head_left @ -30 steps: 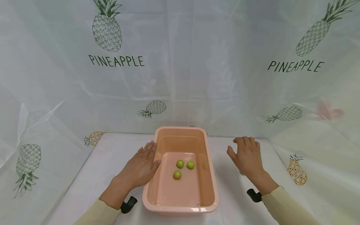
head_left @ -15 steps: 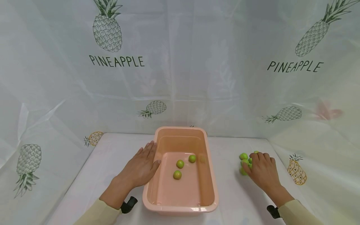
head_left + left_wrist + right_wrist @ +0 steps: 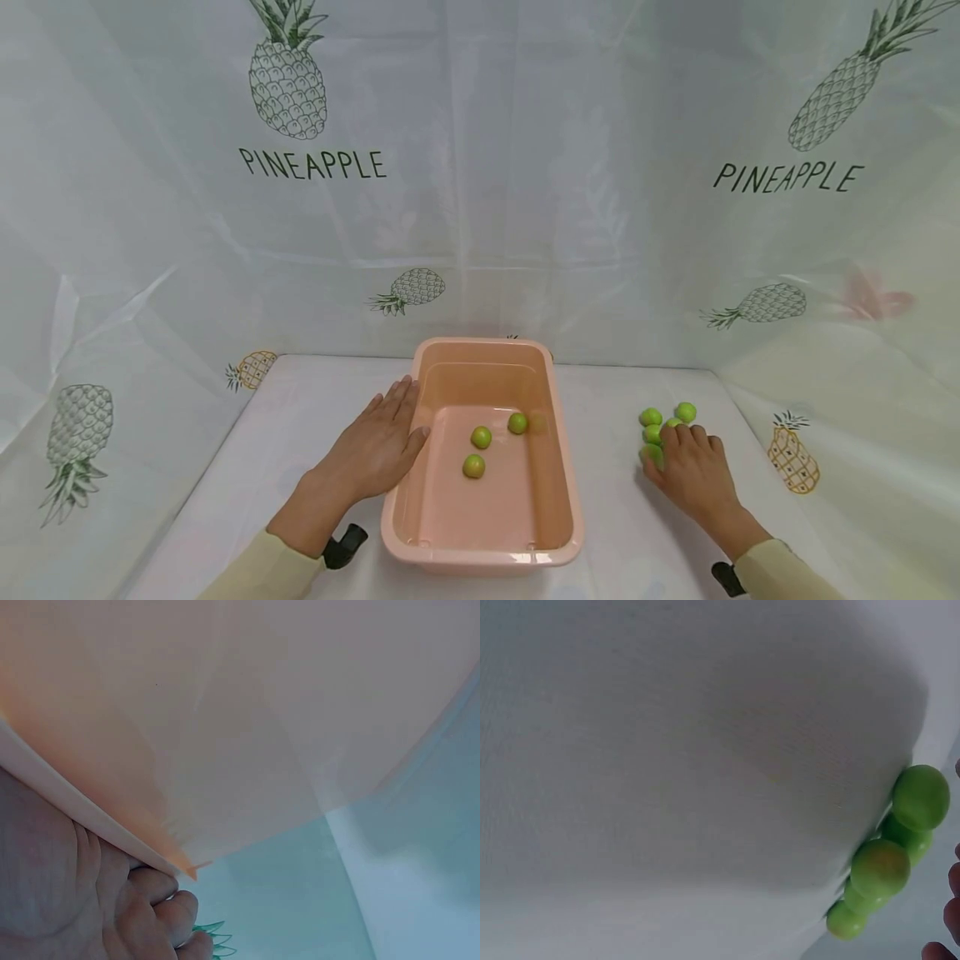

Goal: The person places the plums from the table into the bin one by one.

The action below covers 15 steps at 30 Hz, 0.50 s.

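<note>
A pink plastic basin (image 3: 555,500) stands on the table with three small round green fruits (image 3: 482,437) on its floor. My left hand (image 3: 378,446) lies along the basin's left rim with its fingers straight; in the left wrist view its palm (image 3: 45,877) is against the outside of the wall. Right of the basin, my right hand (image 3: 697,477) reaches over a cluster of similar green fruits (image 3: 651,417), thumb beside the nearest one, hiding part of the group. In the right wrist view the fingertips (image 3: 952,915) appear at the right edge, apart from the clustered fruits (image 3: 881,868).
The white-covered table (image 3: 607,508) extends on both sides of the basin. Behind it hangs a whitish sheet (image 3: 487,208) printed with pineapples, which also runs down both sides.
My right hand has moved right and down from beside the basin to the cluster, uncovering several green fruits. One fruit in the basin has rolled toward the back right. The left hand stays put.
</note>
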Each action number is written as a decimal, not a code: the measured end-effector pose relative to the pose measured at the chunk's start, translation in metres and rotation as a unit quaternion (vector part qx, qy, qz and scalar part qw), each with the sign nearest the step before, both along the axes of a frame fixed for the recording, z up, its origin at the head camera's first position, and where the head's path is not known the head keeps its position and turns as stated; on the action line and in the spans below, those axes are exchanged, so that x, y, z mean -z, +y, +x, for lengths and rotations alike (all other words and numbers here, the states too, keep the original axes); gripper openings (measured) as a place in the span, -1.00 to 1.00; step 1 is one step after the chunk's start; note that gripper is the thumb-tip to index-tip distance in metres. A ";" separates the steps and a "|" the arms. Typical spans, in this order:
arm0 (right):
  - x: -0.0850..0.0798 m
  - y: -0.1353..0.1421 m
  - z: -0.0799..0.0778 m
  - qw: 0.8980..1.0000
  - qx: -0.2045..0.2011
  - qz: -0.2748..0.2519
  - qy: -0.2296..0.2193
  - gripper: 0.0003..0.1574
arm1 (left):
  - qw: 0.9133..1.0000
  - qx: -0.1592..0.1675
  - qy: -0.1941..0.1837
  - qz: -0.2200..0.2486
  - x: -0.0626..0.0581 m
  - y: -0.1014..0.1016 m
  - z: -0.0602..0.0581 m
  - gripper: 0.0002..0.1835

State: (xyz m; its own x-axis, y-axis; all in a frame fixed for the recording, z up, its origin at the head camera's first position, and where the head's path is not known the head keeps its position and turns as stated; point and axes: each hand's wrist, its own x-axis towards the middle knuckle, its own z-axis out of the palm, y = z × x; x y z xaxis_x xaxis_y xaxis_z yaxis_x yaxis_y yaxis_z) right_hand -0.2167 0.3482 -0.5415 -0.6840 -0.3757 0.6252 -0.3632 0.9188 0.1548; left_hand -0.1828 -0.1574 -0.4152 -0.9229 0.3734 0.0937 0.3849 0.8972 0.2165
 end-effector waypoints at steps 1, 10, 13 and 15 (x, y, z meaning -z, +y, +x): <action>0.002 0.001 -0.001 1.000 -0.002 0.003 0.002 -0.42 | 1.000 0.000 0.000 0.000 0.000 0.000 0.000 -0.23; 0.011 0.005 -0.003 1.000 0.005 0.027 -0.010 -0.42 | 1.000 0.000 0.000 0.002 0.000 0.000 0.000 -0.23; 0.011 0.005 -0.002 0.999 0.013 0.035 -0.025 -0.42 | 1.000 -0.001 -0.002 0.001 0.000 0.000 0.000 -0.23; 0.011 0.004 -0.001 0.998 0.019 0.038 -0.034 -0.42 | 1.000 0.000 -0.002 0.000 0.000 0.000 0.000 -0.23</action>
State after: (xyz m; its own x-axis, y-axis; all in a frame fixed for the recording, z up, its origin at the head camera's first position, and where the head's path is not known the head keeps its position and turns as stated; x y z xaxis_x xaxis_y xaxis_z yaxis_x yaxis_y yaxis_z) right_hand -0.2180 0.3525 -0.5521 -0.7390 -0.3934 0.5469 -0.3400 0.9186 0.2014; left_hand -0.1824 -0.1574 -0.4150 -0.9235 0.3729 0.0899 0.3836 0.8975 0.2176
